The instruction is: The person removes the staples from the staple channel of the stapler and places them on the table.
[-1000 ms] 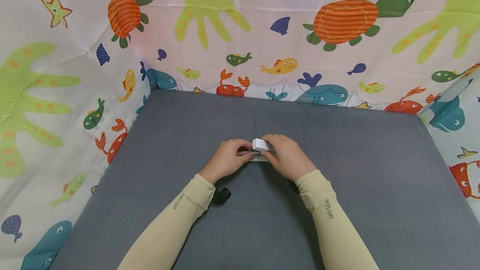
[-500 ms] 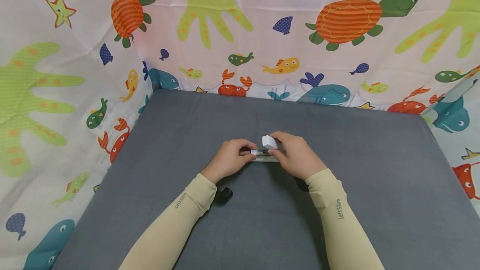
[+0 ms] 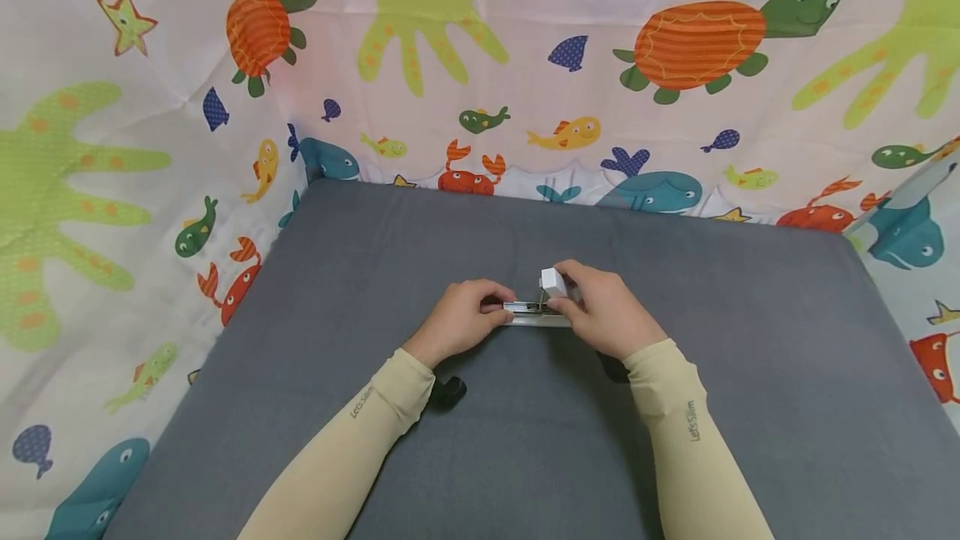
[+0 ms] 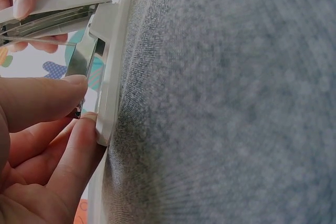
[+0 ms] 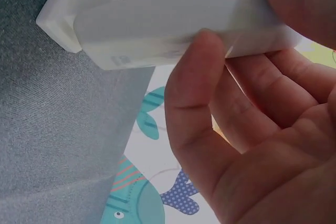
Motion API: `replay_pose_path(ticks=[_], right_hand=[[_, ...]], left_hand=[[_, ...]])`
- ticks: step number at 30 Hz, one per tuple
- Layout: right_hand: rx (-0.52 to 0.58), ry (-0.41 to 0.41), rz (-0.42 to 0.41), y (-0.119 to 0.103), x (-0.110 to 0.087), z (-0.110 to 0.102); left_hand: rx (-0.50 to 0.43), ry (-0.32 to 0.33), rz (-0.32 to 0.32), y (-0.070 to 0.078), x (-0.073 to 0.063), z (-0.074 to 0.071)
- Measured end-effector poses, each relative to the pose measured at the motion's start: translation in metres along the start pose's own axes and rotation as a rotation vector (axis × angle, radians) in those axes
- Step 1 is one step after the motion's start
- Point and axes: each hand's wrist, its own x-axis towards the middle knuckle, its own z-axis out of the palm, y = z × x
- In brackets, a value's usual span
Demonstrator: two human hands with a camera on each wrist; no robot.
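A white stapler (image 3: pixel 543 321) sits on the grey cloth with its top cover (image 5: pixel 152 27) swung up at the hinge on the right. My right hand (image 3: pixel 611 311) grips that raised cover between thumb and fingers. At the other end, my left hand (image 3: pixel 460 317) holds the stapler low; in the left wrist view its thumb lies on the metal staple channel (image 4: pixel 81 59), and a fingertip touches the end of the white base (image 4: pixel 110 80). A thin spring (image 4: pixel 44 40) stretches between cover and channel. Whether staples lie inside cannot be made out.
Grey cloth (image 3: pixel 517 457) covers the table under both forearms. A white curtain (image 3: pixel 420 123) printed with sea animals stands behind and at the sides. A black piece of the wrist gear (image 3: pixel 448 392) juts out beside the left cuff.
My right hand has moved right and slightly up, swinging the stapler's cover further open and baring the metal channel and the spring. The left hand has stayed nearly in place.
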Motion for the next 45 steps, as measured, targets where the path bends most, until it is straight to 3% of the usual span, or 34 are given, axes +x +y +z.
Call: replay_pose_path(ticks=[8,38,45], right_hand=[[0.004,0.015,-0.004,0.004,-0.003,-0.006],[0.075,-0.066,0.124,0.02,-0.017,-0.038],[0.023,-0.085,0.19,0.032,-0.023,-0.052]], left_hand=[[-0.032,0.004,0.004,0.002,0.0,0.001],[-0.073,0.0,-0.007,-0.004,0.0,0.001],[-0.068,-0.002,-0.009,-0.005,-0.001,0.001]])
